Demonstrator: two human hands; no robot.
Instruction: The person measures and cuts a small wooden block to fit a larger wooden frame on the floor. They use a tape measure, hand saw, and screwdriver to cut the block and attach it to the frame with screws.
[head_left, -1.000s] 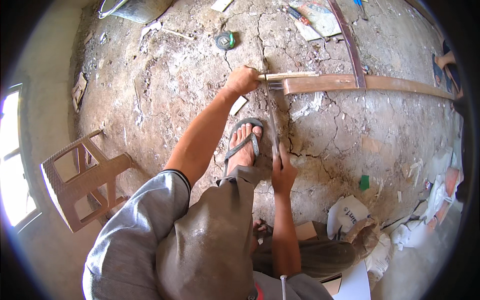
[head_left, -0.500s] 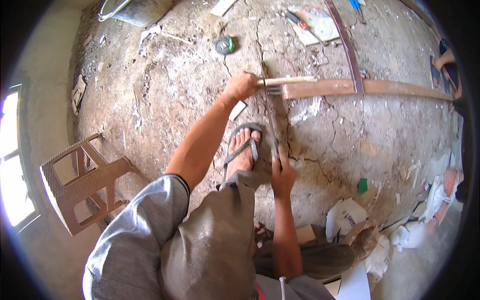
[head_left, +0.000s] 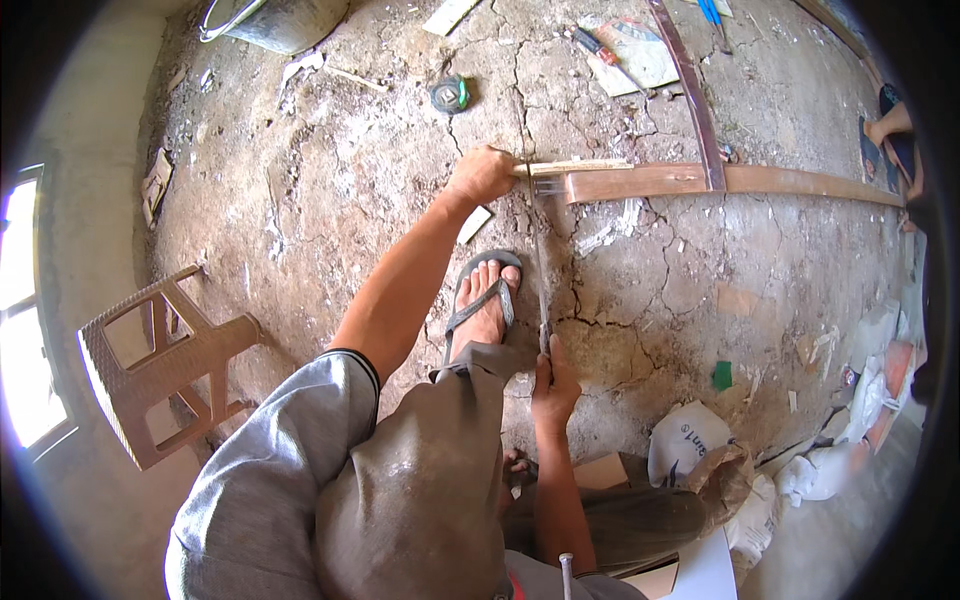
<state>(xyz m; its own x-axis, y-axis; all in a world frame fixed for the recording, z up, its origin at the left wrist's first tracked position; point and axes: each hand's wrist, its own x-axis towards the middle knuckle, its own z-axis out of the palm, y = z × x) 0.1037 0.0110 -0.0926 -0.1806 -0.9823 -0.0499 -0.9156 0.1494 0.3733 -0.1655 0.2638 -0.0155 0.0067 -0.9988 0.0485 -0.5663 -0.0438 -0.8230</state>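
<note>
A thin pale wooden strip [head_left: 590,165] reaches across the top of a brown plank [head_left: 640,183], its left end past the plank's end. My left hand [head_left: 484,175] is closed around that left end. Just right of those fingers, a long narrow saw [head_left: 540,275] crosses the strip, its blade edge-on and running toward me. My right hand [head_left: 556,390] grips the saw's near end, with the handle mostly hidden by the fingers. My sandaled foot [head_left: 483,308] rests on the floor left of the blade.
A dark strip [head_left: 690,90] crosses the plank. Beyond lie a tape measure [head_left: 450,94], a screwdriver [head_left: 607,55] and a bucket [head_left: 275,22]. A brown stool [head_left: 165,350] lies tipped at left. White bags [head_left: 690,435] sit at lower right; another person's foot [head_left: 888,126] shows far right.
My right hand has drawn the saw back toward me and slightly left. The left hand and the wooden strip stay in nearly the same place.
</note>
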